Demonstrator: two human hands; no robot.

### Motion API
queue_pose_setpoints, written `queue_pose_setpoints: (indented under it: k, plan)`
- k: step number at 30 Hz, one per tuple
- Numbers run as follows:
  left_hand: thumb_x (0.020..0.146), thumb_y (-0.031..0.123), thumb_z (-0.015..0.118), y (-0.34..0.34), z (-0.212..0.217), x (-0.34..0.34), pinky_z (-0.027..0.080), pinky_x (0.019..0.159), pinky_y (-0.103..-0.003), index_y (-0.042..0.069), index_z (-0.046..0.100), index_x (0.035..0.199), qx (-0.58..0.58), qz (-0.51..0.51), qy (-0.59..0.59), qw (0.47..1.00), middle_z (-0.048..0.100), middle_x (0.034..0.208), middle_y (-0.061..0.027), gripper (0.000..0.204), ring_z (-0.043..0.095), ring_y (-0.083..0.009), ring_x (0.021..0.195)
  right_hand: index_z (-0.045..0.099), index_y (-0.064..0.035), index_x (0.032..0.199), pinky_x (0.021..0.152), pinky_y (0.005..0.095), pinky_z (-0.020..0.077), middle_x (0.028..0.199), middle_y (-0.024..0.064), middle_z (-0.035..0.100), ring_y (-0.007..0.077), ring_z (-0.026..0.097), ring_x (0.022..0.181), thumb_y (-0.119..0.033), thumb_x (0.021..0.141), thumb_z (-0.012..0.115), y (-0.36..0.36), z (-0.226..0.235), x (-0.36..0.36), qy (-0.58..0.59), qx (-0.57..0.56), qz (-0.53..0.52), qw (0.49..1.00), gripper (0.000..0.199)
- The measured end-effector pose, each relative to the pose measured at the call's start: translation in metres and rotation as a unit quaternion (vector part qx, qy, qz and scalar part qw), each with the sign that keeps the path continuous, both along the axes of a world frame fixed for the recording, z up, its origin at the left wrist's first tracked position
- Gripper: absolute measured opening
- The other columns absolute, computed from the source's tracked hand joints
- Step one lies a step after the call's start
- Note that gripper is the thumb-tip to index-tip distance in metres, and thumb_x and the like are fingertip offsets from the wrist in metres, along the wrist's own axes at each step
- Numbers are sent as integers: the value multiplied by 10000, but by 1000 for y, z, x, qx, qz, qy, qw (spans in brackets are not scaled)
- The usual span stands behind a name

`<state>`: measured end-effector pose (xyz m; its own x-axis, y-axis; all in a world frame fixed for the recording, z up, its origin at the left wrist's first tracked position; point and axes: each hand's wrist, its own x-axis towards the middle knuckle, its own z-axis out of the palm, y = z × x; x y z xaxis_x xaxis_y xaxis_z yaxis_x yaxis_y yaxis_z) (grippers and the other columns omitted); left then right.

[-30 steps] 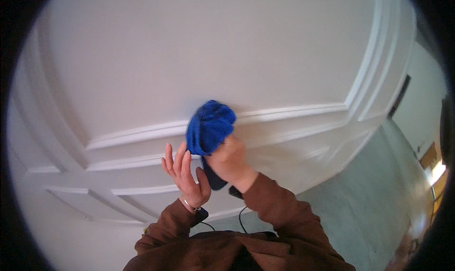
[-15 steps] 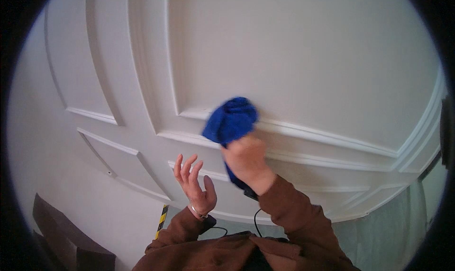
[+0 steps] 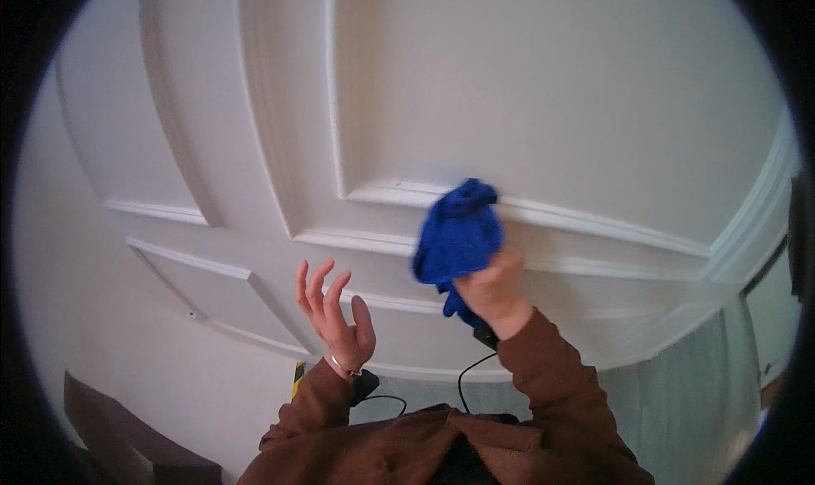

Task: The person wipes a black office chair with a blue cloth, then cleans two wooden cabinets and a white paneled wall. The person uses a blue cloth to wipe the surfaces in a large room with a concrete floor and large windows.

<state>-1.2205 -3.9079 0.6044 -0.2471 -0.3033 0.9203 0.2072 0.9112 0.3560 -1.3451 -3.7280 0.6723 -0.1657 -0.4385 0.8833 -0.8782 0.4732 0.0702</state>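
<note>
A bunched blue cloth [image 3: 459,235] lies against the white moulding [image 3: 586,220] of a panelled wall, covering part of it. My right hand [image 3: 492,291] is closed around the cloth, and a loose end hangs below the fist. To the left, my left hand [image 3: 338,319] is raised with its fingers apart and holds nothing. It is apart from the cloth, in front of the lower wall panel. A bracelet [image 3: 344,368] circles the left wrist.
The white wall [image 3: 526,78] has raised frames, and a smaller framed panel [image 3: 195,290] is at lower left. A dark brown object [image 3: 127,430] stands at lower left, near yellow-black tape [image 3: 297,379]. Grey floor [image 3: 671,392] shows lower right. A thin black cable [image 3: 461,383] hangs by my body.
My right hand and the blue cloth have moved to the right along the moulding. My left hand has shifted slightly left and up, still spread. The view has shifted a little.
</note>
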Motion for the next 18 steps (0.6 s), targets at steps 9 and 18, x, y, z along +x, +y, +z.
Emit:
queue_pose_setpoints:
  k: [9,18]
  plan:
    - [791,-43,524,14,16,-32,239,1123,-558,30,605,1118,-54,-60,15,997,528,1331,-197,345,341,-431,1375,613,-78,1184,784,433,578,1060,167,672,329,686,921,-118,698,785,40,-69,2,-85,-124,42,988,517]
    - [759,-92,518,46,7,-74,266,1106,-548,53,657,1012,-131,-165,40,977,540,1313,-174,323,335,-447,1363,632,-92,1130,748,493,526,982,187,671,398,654,848,-162,767,697,131,-122,-30,-118,-189,-232,947,375]
